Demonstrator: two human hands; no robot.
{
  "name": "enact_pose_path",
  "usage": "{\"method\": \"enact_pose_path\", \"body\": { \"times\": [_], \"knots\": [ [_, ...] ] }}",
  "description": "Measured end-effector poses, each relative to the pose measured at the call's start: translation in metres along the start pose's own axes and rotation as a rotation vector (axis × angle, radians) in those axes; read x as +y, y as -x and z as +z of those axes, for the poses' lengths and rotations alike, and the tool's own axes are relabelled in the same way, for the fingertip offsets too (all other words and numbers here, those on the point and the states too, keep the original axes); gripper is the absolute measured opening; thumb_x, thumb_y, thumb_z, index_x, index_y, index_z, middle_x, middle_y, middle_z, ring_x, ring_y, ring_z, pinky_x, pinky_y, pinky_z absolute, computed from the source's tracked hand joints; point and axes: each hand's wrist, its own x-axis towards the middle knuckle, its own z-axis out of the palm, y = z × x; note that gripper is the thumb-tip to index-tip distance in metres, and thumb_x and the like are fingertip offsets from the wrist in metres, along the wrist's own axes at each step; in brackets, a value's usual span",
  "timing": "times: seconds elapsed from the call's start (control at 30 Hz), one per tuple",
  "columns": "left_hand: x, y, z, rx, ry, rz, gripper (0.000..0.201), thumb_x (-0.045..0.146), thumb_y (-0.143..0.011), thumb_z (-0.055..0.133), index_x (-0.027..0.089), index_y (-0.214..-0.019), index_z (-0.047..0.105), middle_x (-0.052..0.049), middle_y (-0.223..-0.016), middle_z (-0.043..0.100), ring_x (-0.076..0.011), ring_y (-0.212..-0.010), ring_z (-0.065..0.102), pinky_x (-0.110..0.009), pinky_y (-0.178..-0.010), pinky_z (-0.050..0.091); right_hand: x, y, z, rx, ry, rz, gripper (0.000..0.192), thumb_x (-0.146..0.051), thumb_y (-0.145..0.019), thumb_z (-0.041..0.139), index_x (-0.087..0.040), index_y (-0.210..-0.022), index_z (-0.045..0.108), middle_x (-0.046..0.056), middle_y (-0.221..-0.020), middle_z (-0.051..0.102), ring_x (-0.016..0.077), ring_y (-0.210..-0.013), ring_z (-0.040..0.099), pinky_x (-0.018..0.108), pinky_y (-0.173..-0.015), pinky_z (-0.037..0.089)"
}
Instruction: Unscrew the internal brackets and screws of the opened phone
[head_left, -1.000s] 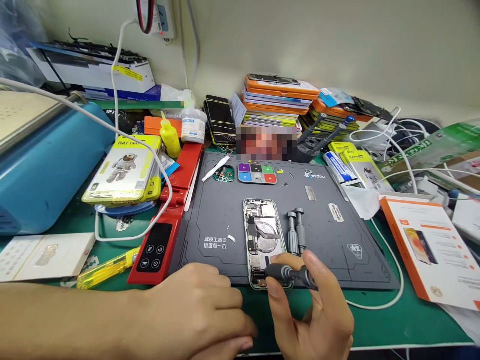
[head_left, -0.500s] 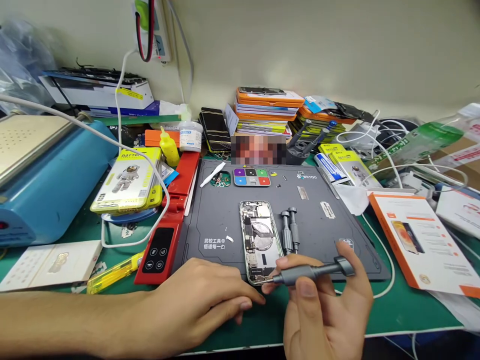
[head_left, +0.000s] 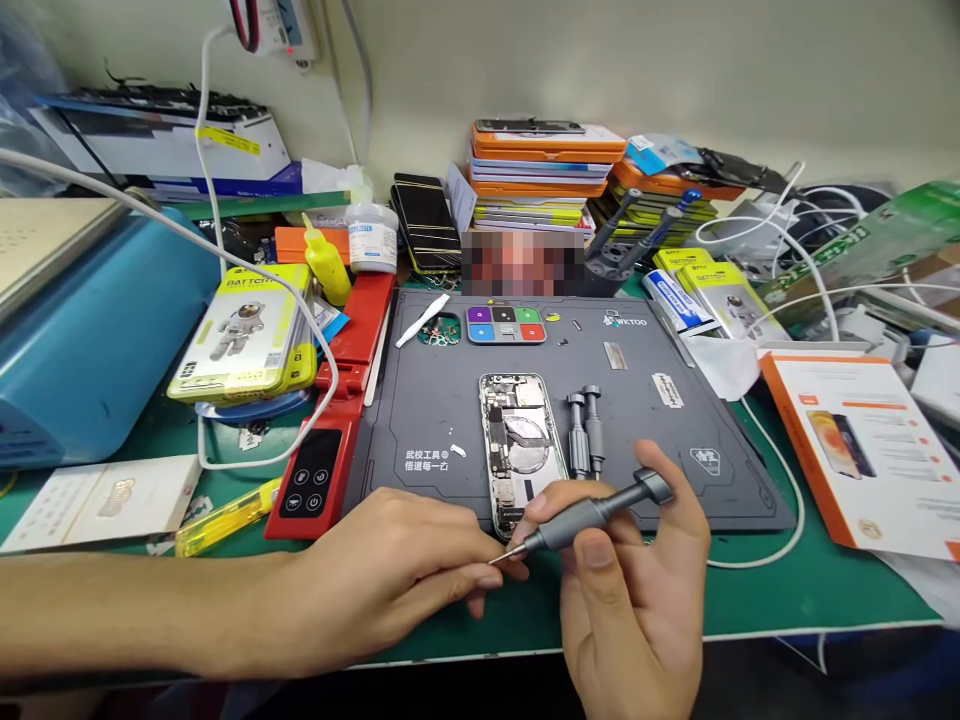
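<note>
Your screwdriver tip is off the phone, meeting your left fingertips at the near edge of the mat.

Largest first: the grey work mat (head_left: 675, 440) lies on the green bench with the opened phone (head_left: 521, 445) at its middle near edge, back off and boards bare. Two spare drivers (head_left: 586, 435) lie just right of the phone. Your right hand (head_left: 637, 600) is closed around the grey screwdriver (head_left: 592, 512), held tilted, its tip pointing left. Your left hand (head_left: 397, 580) rests curled, fingertips pinched at that tip; whether a screw sits between them is too small to tell. If one does, a slack pinch or a nudge from the tip would likely flick it onto the green bench among the clutter, where you would struggle to find it.
</note>
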Motion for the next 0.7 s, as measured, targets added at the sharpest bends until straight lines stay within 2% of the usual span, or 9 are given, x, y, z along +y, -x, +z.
{"method": "enact_pose_path", "body": {
  "times": [0.2,0.57,0.7],
  "knots": [
    [-0.0014,0.0009,0.0011,0.001,-0.002,0.007,0.025,0.027,-0.117,0.048,0.021,-0.126,0.071,-0.002,-0.100,0.076,-0.0146,-0.091,0.072,-0.019,-0.084,0.049,0.0022,-0.0015,-0.0008,0.029,0.028,0.013,0.048,-0.031,-0.111,0.055,-0.041,-0.156,0.044,0.002,-0.094,0.075,0.0172,-0.083,0.074,0.031,-0.073,0.064],
    [0.0008,0.0017,-0.0034,-0.027,-0.043,0.005,0.025,0.027,-0.117,0.047,0.023,-0.104,0.067,0.000,-0.100,0.074,-0.0136,-0.090,0.070,-0.020,-0.081,0.046,0.0010,-0.0032,-0.0008,0.019,0.040,0.028,0.048,-0.030,-0.111,0.055,-0.039,-0.157,0.044,0.002,-0.095,0.076,0.0157,-0.076,0.072,0.032,-0.074,0.064],
    [0.0024,0.0012,-0.0060,-0.052,-0.063,0.010,0.026,0.026,-0.117,0.043,0.023,-0.104,0.066,0.000,-0.101,0.072,-0.0142,-0.090,0.069,-0.021,-0.082,0.046,0.0003,-0.0035,-0.0007,0.020,0.043,0.018,0.047,-0.030,-0.111,0.055,-0.040,-0.156,0.045,0.001,-0.094,0.076,0.0150,-0.074,0.072,0.031,-0.074,0.064]
  ]
}}
